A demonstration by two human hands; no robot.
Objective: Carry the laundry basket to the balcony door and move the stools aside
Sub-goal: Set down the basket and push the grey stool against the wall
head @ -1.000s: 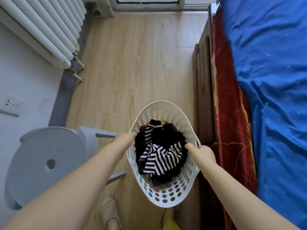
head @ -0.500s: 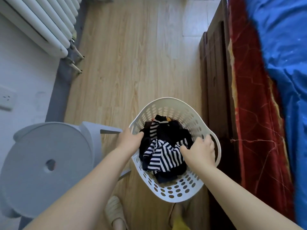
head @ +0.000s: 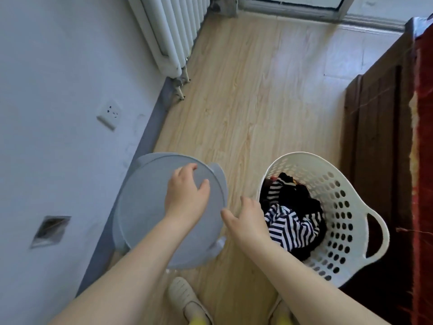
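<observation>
A white perforated laundry basket (head: 339, 184) stands on the wooden floor at the right, beside the dark bed frame, with black and striped clothes (head: 290, 219) inside. A round grey stool (head: 145, 207) stands to its left, against the wall. My left hand (head: 187, 195) hovers over the stool's seat with fingers spread and empty. My right hand (head: 248, 216) is between the stool's right edge and the basket's rim, fingers apart, holding nothing.
A white radiator (head: 173, 31) runs along the left wall. The balcony door's sill (head: 293, 8) lies at the far end of the floor. The bed frame (head: 379, 148) with a red cover (head: 421, 137) borders the right. My shoes (head: 187, 299) are at the bottom.
Both hands let go of the basket, which now rests on the floor, and moved left to the stool. The view swung left.
</observation>
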